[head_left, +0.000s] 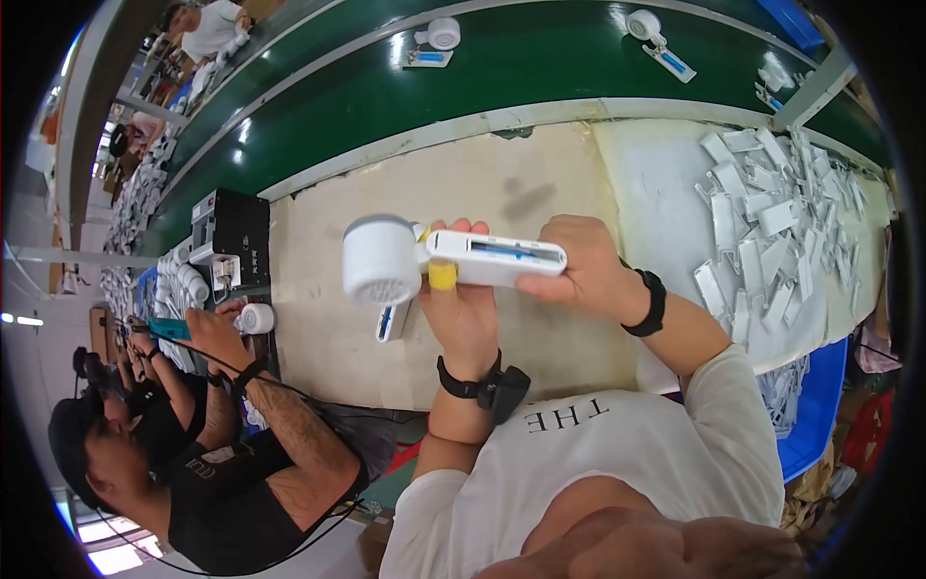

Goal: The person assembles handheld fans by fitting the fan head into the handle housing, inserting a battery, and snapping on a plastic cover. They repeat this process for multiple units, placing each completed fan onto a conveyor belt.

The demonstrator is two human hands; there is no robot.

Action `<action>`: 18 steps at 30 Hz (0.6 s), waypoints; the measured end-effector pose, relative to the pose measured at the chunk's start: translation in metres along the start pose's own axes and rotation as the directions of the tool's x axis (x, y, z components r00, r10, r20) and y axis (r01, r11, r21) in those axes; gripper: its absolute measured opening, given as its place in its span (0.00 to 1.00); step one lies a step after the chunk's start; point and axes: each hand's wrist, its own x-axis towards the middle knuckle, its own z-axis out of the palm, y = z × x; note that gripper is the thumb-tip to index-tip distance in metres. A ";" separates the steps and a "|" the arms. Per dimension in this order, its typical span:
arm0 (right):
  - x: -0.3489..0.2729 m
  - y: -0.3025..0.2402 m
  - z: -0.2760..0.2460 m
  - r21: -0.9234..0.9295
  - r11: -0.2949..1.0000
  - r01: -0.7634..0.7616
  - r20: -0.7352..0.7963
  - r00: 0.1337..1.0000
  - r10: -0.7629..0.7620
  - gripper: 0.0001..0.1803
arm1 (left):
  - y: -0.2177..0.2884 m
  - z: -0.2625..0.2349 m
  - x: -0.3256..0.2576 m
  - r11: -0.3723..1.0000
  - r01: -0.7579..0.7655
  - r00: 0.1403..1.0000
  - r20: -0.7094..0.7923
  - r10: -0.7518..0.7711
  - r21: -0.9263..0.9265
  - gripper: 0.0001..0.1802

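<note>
Over the table I hold up a white handheld device (381, 261) that looks like a small fan, with a round grilled head and a long handle. A slot in its handle shows blue and dark parts inside. My left hand (468, 328) is closed around the handle near the head, with a yellow covering on its thumb. My right hand (584, 265) grips the handle's far end. On the table behind my left hand lies a similar white handle (390, 323) with blue inside; its upper part is hidden by the held device.
White plastic covers (762, 222) lie heaped at the right, above a blue bin (820, 425). Across the back runs a green conveyor belt (540, 68) with several similar devices. A black machine (231, 241) stands left, near a co-worker (260, 454) holding a teal tool (170, 329).
</note>
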 end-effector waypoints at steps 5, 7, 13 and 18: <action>-0.007 -0.002 0.010 0.350 0.827 -0.440 0.239 0.895 0.376 0.18 | 0.001 -0.015 0.014 0.993 0.106 0.986 0.122 -0.113 0.057 0.21; -0.005 -0.012 0.000 0.329 0.845 -0.421 0.205 0.906 0.372 0.18 | 0.005 -0.019 0.016 0.992 0.122 0.986 0.116 -0.124 0.021 0.21; -0.002 -0.021 -0.003 0.080 0.953 -0.291 0.323 0.913 0.251 0.19 | 0.002 -0.023 0.012 0.970 0.243 0.969 0.040 -0.242 -0.028 0.19; -0.001 0.015 0.010 0.025 0.995 -0.100 0.406 0.910 0.081 0.17 | 0.016 -0.034 0.018 0.975 0.141 0.985 0.075 -0.156 0.172 0.16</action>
